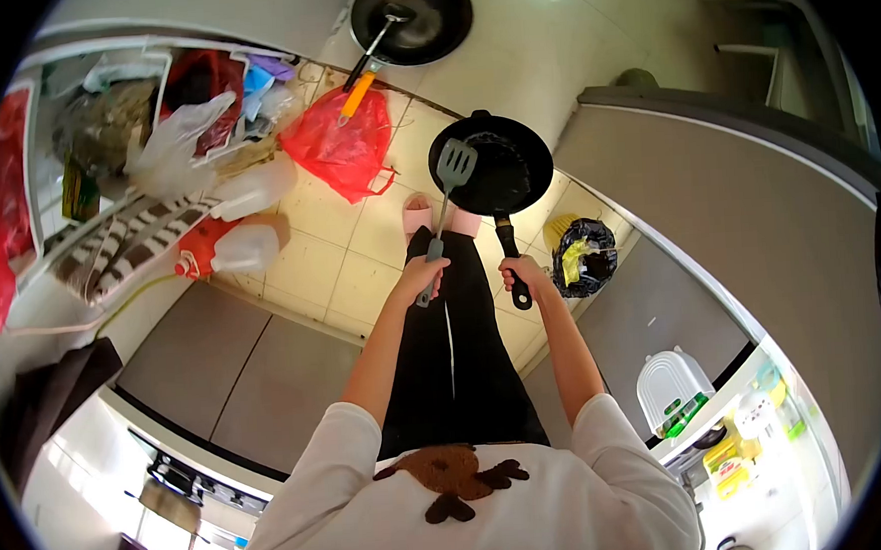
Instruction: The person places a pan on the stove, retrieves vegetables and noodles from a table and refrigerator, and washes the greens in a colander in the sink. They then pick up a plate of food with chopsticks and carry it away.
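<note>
My left hand (423,278) is wrapped round the handle of a grey slotted spatula (456,165). Its slotted head overlaps the left part of a black frying pan (515,167); whether the two touch, I cannot tell. My right hand (526,278) grips the pan's black handle, and the pan is held out over the floor in front of my legs. Inside the pan, the dark surface has a few light marks. Beyond, at the top, a second, larger dark pan (438,36) has a ladle-like utensil (379,45) lying across it.
A red plastic bag (339,141) lies on the tiled floor (305,257) to the left. Shelving with bags and plastic jugs (245,247) lines the left side. On the right are a black-lined bin (584,257), a grey cabinet (734,180) and a counter with a green bottle (684,417).
</note>
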Demonstrator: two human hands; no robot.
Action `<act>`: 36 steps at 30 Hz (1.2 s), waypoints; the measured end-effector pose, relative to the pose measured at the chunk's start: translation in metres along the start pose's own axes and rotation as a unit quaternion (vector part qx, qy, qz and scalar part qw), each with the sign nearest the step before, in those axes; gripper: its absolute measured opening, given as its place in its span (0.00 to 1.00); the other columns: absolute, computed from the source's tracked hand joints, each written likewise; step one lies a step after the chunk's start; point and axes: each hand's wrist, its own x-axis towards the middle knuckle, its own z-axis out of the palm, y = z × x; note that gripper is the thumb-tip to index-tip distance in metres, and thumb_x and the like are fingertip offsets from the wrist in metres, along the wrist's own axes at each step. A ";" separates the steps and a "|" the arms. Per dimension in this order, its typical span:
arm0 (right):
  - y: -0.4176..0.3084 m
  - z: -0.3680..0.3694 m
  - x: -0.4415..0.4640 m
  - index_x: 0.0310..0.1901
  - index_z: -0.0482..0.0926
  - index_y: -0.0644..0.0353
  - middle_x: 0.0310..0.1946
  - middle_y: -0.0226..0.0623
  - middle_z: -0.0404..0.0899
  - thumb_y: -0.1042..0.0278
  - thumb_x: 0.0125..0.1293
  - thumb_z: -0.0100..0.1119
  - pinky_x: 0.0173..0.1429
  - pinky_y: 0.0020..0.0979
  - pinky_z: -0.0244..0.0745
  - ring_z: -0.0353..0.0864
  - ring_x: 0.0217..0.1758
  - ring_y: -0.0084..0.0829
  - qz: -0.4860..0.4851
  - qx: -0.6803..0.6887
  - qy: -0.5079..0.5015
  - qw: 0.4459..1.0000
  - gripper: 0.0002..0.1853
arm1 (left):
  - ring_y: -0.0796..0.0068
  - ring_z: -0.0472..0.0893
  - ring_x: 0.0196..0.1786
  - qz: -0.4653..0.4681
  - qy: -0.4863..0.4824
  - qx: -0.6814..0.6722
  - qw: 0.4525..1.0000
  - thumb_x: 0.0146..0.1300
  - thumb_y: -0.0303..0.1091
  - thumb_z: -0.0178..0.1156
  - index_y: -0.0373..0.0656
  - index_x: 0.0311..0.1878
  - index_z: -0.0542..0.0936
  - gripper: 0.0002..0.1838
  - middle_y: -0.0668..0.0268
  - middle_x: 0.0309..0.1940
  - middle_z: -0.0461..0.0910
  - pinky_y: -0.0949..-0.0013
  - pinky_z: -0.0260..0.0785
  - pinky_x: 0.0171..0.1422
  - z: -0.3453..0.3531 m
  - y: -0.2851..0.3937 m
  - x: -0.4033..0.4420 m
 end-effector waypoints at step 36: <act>0.101 0.131 -0.027 0.16 0.67 0.61 0.10 0.31 0.65 0.75 0.50 0.52 0.17 0.25 0.65 0.63 0.10 0.24 0.025 0.156 -0.035 0.987 0.08 | 0.76 0.65 0.08 -0.040 -0.066 0.280 0.957 0.55 0.49 0.52 0.40 0.23 0.68 0.20 0.67 0.08 0.65 0.74 0.57 0.11 -0.095 -0.006 -0.065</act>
